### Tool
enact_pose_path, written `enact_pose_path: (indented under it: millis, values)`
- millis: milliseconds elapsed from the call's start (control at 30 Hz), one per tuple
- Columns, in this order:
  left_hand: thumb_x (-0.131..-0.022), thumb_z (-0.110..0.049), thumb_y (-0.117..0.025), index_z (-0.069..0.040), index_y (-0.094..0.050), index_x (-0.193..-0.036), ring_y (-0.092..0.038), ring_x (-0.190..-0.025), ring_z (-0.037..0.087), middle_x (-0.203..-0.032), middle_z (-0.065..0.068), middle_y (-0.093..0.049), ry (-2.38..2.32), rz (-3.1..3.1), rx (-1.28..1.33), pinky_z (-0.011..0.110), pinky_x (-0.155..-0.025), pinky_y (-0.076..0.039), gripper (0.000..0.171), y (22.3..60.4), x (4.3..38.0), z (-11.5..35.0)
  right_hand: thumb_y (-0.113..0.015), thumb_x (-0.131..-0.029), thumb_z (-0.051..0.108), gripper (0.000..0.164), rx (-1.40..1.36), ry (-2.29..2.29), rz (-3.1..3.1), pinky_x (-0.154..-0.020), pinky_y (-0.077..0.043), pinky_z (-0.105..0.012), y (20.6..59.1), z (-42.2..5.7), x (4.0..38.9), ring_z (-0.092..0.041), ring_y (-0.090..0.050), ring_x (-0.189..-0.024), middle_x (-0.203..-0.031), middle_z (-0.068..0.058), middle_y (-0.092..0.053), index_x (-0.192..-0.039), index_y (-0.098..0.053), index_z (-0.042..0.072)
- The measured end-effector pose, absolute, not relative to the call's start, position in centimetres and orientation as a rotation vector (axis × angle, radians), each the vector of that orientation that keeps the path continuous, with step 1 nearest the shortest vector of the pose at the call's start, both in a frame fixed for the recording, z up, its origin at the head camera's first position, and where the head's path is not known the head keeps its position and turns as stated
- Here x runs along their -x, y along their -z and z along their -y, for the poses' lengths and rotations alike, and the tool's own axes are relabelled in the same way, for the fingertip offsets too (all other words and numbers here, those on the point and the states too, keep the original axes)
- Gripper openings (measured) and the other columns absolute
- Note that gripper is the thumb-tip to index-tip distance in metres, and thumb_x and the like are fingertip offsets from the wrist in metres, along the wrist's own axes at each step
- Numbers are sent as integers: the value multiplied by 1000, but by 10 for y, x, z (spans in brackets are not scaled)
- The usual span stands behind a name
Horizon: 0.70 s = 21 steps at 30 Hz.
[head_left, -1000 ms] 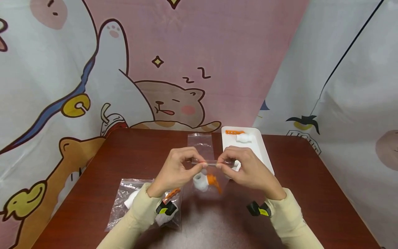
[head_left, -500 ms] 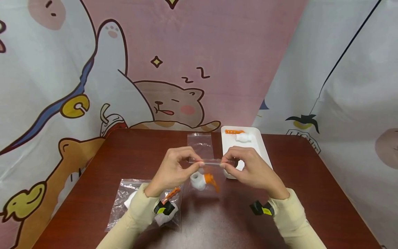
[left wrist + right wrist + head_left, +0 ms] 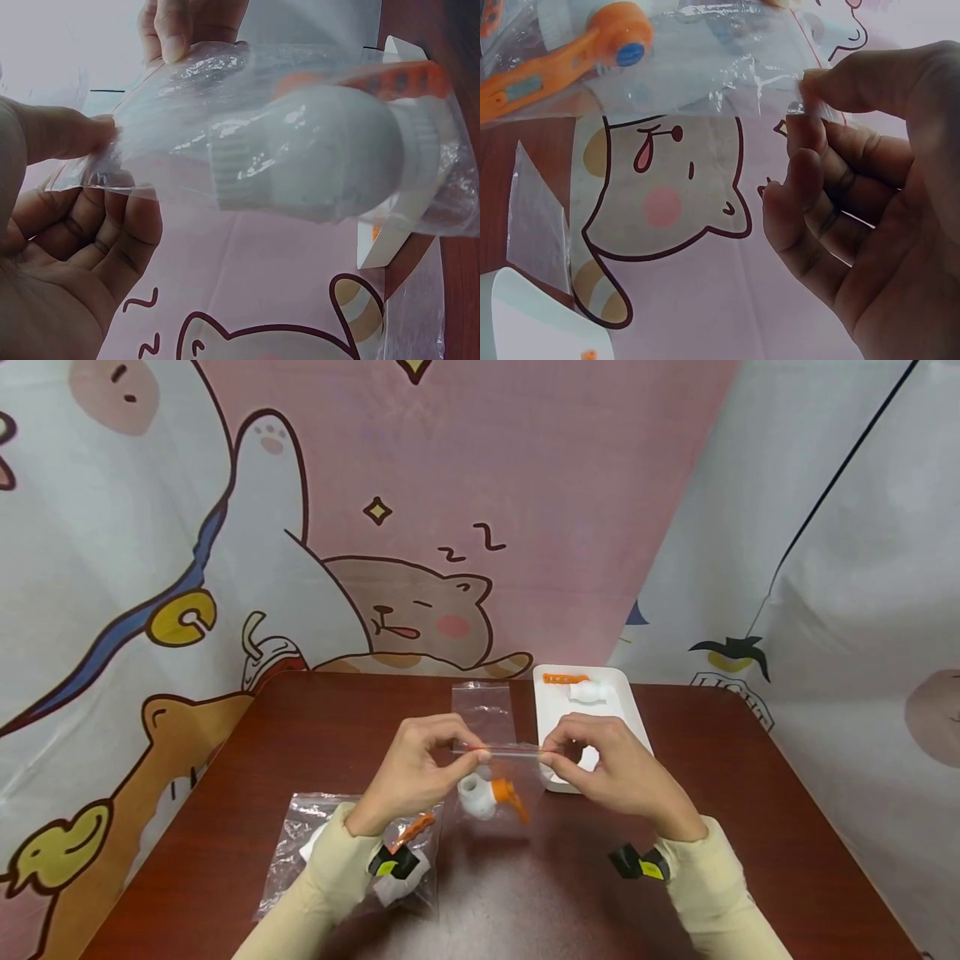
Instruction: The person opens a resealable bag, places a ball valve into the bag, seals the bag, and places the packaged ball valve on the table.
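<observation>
A clear zip bag (image 3: 513, 750) hangs between both hands over the table, its top strip stretched level. My left hand (image 3: 418, 770) pinches the left end of that strip between thumb and fingers. At the right end my right hand (image 3: 609, 770) pinches it in the same way, with the other fingers curled below, as the right wrist view shows. Inside the bag are a white plastic fitting (image 3: 330, 154) with ribbed ends and an orange lever (image 3: 562, 71) with a blue spot at its round end. In the head view they hang below the strip.
Below the left forearm lies another clear bag (image 3: 283, 860) with white and orange parts. A flat clear bag (image 3: 483, 703) lies behind the hands. At the back right, a white tray (image 3: 626, 706) holds an orange strip (image 3: 566, 678) and a white piece (image 3: 588, 692).
My right hand has slid to the right along the bag's top strip, and my left hand has shifted slightly left. The pinches now stand farther apart.
</observation>
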<state>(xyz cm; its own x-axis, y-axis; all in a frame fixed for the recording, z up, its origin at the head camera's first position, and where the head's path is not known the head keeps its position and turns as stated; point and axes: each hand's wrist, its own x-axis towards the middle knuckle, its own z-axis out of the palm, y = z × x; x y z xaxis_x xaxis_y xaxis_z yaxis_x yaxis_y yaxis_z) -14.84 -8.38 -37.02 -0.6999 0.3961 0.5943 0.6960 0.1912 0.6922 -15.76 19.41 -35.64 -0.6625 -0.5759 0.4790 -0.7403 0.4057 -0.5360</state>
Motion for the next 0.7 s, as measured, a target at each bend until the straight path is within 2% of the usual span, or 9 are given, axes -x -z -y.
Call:
enact_pose_path:
  millis: [567,700]
  values:
    - [-93,-11,-77,-11,-79,-96,-59,-72,10,-83,-4,-70,1592,2317,1018,23,-61,-50,4,371,150,90,-76,-93,11,23,-1177,-1141,2446,-69,-53,-26,358,-205,160,-2,-60,-74,-80,18,-64,-87,-68,31]
    - [-91,-14,-79,-18,-80,-94,-56,-69,10,-83,-7,-70,1561,2368,907,22,-57,-46,5,370,148,92,-77,-93,11,23,-1179,-1157,2447,-70,-53,-23,357,-205,160,-2,-60,-75,-80,17,-64,-87,-68,32]
